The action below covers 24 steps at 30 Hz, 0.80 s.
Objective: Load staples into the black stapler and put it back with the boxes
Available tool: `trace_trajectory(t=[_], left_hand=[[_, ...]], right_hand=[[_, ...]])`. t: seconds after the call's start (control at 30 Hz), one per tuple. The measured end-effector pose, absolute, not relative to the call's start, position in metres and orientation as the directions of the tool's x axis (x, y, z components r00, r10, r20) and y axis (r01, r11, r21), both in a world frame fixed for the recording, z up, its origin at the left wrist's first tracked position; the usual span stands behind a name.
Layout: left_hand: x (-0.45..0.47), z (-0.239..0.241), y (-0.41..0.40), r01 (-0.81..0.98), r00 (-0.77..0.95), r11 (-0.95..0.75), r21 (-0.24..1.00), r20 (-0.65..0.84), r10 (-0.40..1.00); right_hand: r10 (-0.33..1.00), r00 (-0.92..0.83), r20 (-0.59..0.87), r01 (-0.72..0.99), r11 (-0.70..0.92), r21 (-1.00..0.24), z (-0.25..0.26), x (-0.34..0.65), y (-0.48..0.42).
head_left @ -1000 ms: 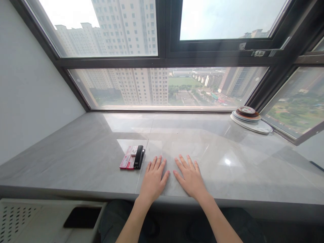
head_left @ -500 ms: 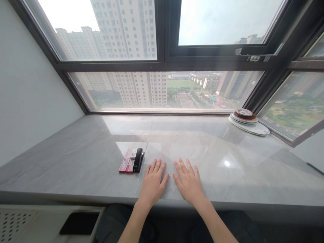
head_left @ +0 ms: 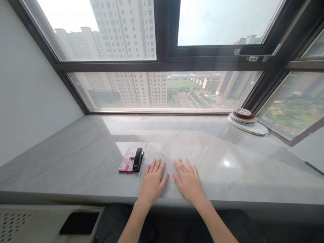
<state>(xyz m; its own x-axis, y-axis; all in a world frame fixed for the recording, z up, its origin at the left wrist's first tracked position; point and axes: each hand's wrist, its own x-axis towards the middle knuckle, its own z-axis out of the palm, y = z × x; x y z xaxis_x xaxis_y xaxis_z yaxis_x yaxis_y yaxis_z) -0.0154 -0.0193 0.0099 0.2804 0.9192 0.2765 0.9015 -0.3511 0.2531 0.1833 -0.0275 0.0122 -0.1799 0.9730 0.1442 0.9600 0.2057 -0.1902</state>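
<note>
My left hand lies flat, palm down, on the grey stone sill, fingers stretched out and empty. My right hand rests the same way just beside it, thumbs nearly touching. A black stapler lies a short way left of my left hand's fingertips. Small red and white staple boxes sit against the stapler's left side. Neither hand touches them.
A stack of round plates or discs stands at the back right corner by the window frame. A wide window runs along the back, a white wall on the left. A white vented unit sits below the sill's front edge.
The view has tilted slightly; both hands stay flat on the sill in the same place. Nothing was picked up or moved.
</note>
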Motion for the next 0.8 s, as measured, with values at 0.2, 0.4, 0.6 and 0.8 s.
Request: trace_trajectory(t=[0.2,0.4,0.6,0.8], left_hand=[[-0.0143,0.0121,-0.0203,0.912,0.282,-0.342,0.225,0.262,0.923],[-0.0136,0.0121,-0.0198,0.915,0.278,-0.341,0.218,0.273,0.921],[-0.0135,0.0127,-0.0204,0.917,0.284,-0.343,0.203,0.272,0.920],[-0.0140,0.0121,-0.0201,0.917,0.288,-0.347,0.197,0.275,0.917]], right_hand=[[0.976,-0.174,0.133,0.964,0.196,-0.179,0.0140,0.1832,-0.0273],[0.974,-0.178,0.139,0.964,0.201,-0.173,0.0139,0.1835,-0.0277],[0.972,-0.184,0.148,0.963,0.208,-0.172,0.0138,0.1843,-0.0284],[0.973,-0.179,0.146,0.964,0.203,-0.170,0.0121,0.1844,-0.0266]])
